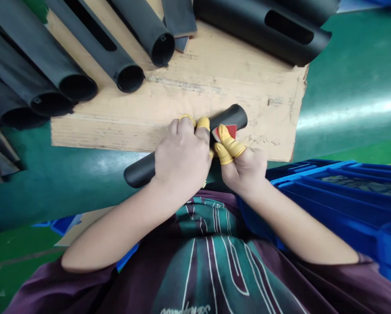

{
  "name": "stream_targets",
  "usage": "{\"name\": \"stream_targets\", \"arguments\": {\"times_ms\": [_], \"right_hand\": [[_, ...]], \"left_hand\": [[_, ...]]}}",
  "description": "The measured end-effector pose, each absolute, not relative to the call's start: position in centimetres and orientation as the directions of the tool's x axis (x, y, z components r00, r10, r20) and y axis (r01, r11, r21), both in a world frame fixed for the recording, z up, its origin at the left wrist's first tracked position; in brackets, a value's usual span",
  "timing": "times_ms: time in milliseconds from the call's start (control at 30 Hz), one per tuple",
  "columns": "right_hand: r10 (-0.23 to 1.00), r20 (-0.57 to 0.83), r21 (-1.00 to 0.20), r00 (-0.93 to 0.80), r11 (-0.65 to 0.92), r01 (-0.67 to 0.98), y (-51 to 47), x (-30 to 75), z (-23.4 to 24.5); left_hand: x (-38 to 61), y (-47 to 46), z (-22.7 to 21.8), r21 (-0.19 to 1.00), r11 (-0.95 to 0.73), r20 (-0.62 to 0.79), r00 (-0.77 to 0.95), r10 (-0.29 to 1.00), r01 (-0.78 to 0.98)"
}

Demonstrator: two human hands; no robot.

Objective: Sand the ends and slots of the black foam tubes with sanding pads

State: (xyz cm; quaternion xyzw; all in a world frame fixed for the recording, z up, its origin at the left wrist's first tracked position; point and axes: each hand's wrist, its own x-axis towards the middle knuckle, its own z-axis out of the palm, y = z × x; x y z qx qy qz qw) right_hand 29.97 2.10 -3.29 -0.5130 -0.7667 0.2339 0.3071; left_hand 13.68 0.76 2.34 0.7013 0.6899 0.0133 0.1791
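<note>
Gripping a slim black tube (230,117) in the left hand (182,152) at the centre of the frame, with fingers wrapped over its middle and yellow finger covers (203,123) at the tips. Pinching a small red piece (232,131) in the right hand (244,163), just right of centre — perhaps pressed against the tube, though hard to tell behind the fingertips. Slanting from lower left to upper right, across the near edge of a cardboard sheet (248,87) on the green table (346,78). At upper left, at least 5 thicker black tubes (112,65), side by side; at upper right, 1 wide slotted tube (244,32) — with another behind. At lower right, a blue crate (333,207).
</note>
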Motion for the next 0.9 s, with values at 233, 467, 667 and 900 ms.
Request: {"name": "stream_targets", "arguments": {"times_ms": [233,467,667,900], "right_hand": [[0.914,0.272,-0.614,-0.302,0.406,0.677,2.7,30.0,-2.5],[0.907,0.275,-0.560,-0.320,0.421,0.714,2.8,30.4,-1.9],[0.927,0.222,-0.596,-0.302,0.374,0.711,2.8,30.3,-2.1],[0.930,0.217,-0.583,-0.298,0.368,0.724,2.7,29.9,-1.4]], "left_hand": [[13.7,0.6,2.4,0.246,0.007,-0.228,0.051,0.972,0.969],[13.9,0.5,2.5,0.255,0.014,-0.229,0.046,0.972,0.967],[13.9,0.3,2.4,0.250,-0.005,-0.209,0.059,0.976,0.968],[13.9,0.2,2.2,0.309,0.016,-0.164,0.037,0.986,0.951]]}}
